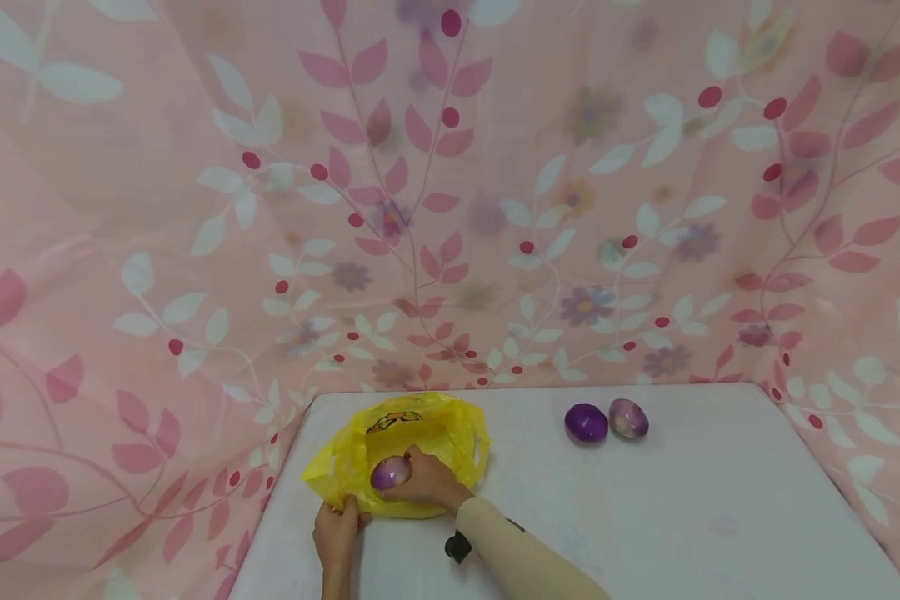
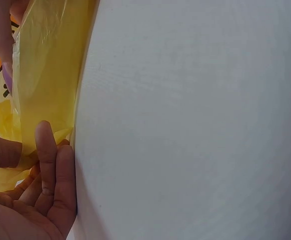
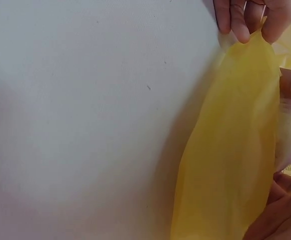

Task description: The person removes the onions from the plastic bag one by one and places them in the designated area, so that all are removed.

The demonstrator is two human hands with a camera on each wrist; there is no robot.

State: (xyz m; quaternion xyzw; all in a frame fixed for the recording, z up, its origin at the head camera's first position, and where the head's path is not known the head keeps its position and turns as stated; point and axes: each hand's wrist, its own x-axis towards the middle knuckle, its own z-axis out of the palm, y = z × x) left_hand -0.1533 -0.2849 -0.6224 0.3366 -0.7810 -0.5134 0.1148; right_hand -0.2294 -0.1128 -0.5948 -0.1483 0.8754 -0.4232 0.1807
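A yellow plastic bag [image 1: 461,425] lies with its mouth spread wide on the left of the table. My left hand [image 1: 336,533] pinches its near left edge between thumb and fingers; the left wrist view shows this hand [image 2: 45,185] close up. Inside the bag's mouth, my right hand [image 1: 431,481] holds a glossy round purple-and-white vegetable [image 1: 390,472], exact kind unclear. In the right wrist view the bag's near wall [image 3: 230,150] hides much of that hand, and the vegetable [image 3: 289,132] shows pale behind it.
Two similar round vegetables lie side by side at the back right: a dark purple one [image 1: 587,424] and a paler one [image 1: 629,418]. A small black device [image 1: 458,547] is by my right forearm. Floral pink cloth [image 1: 495,208] hangs around the white table [image 1: 645,517].
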